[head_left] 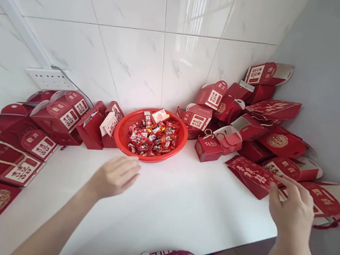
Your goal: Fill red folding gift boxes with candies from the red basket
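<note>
My left hand point(117, 176) hovers over the white table just in front of a red plastic basket point(121, 149). Its fingers are stretched and slightly bent, and nothing shows in them. Inside the basket lie many red-wrapped candies point(154, 138) and a pale card point(160, 115). At the right, my right hand point(295, 206) has its thumb and fingers on the near right end of a red gift box point(251, 173) with white characters on its top. That box lies tilted on the table, against the pile of other boxes.
Red gift boxes point(62, 115) are stacked along the left, some with rope handles. Another heap of gift boxes point(277, 142) rises on the right against the grey wall. Behind the white table point(164, 205) stands a tiled wall with a socket strip point(50, 79) and a cable.
</note>
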Available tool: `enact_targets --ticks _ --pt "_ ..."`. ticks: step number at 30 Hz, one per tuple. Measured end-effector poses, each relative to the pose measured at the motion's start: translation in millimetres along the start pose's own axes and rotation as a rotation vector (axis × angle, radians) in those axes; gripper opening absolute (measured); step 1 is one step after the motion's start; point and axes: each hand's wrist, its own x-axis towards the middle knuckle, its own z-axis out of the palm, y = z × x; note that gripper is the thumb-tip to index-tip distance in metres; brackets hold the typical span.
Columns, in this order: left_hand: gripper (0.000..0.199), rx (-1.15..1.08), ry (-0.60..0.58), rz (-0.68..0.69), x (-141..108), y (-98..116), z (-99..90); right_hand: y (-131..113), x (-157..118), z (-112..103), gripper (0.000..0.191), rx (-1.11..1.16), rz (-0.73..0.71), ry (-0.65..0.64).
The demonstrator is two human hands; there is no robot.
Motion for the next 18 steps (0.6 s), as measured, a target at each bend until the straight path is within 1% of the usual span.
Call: enact_targets --ticks 2,3,5,7,8,10,12,14,16,18 --pt "0.025 -0.142 -0.019 0.19 -5.6 19.5 38.1 14.4 -4.9 -2.1 0.039 -0.041 0.039 0.004" --pt "0.025 -0.193 -0.035 0.229 -7.7 27.2 55.4 18.7 -7.4 -1.3 0.043 -0.047 0.043 -0.013" --pt "0.028 -0.267 -0.108 0.209 -10.7 37.4 83.4 23.8 -11.4 3.2 0.053 -0.044 0.059 -0.073" --pt "0.043 -0.311 -0.199 0.139 -11.6 40.8 101.8 27.9 -14.4 10.8 0.068 -0.033 0.104 -0.139" --pt "0.051 -0.329 -0.239 0.108 -11.5 40.6 107.6 30.6 -16.0 15.2 0.076 -0.027 0.135 -0.174" --pt "0.057 -0.365 -0.297 0.068 -10.4 38.4 114.1 37.9 -19.9 24.9 0.089 -0.019 0.2 -0.231" --pt "0.057 -0.405 -0.318 0.043 -8.9 36.0 116.3 45.8 -25.1 34.1 0.091 -0.014 0.217 -0.287" --pt "0.055 -0.437 -0.314 0.024 -7.7 34.8 116.4 51.0 -30.3 41.4 0.081 -0.021 0.184 -0.331" --pt "0.054 -0.449 -0.315 0.007 -6.7 35.2 115.6 51.5 -33.6 45.2 0.067 -0.034 0.158 -0.344" --pt "0.053 -0.446 -0.335 -0.007 -5.9 36.4 114.3 47.9 -33.8 45.0 0.055 -0.05 0.178 -0.345"
